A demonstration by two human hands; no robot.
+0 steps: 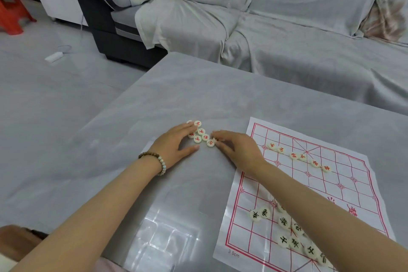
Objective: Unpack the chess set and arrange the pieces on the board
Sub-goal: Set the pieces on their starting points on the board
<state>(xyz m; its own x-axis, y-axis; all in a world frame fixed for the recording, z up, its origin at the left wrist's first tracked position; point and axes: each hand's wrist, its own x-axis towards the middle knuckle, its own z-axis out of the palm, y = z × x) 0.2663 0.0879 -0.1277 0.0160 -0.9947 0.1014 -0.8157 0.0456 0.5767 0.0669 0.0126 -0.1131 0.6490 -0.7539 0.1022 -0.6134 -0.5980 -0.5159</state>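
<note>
A white paper board (344, 183) with a red grid lies on the grey table at the right. Several red-lettered round pieces (298, 155) stand in a slanted row on its far half. Black-lettered pieces (284, 221) cluster on its near half, partly under my right forearm. A loose heap of red-lettered pieces (202, 134) sits on the table left of the board. My left hand (174, 143) lies flat beside the heap, fingertips touching it. My right hand (237, 146) reaches across from the right, its fingertips on a piece at the heap's right edge.
A clear plastic package (167, 234) lies on the table near me. The table (198, 86) has a grey cover and its far edge meets a grey-draped sofa (287, 28). A red stool (11, 9) and a white power strip (53, 56) are on the floor at left.
</note>
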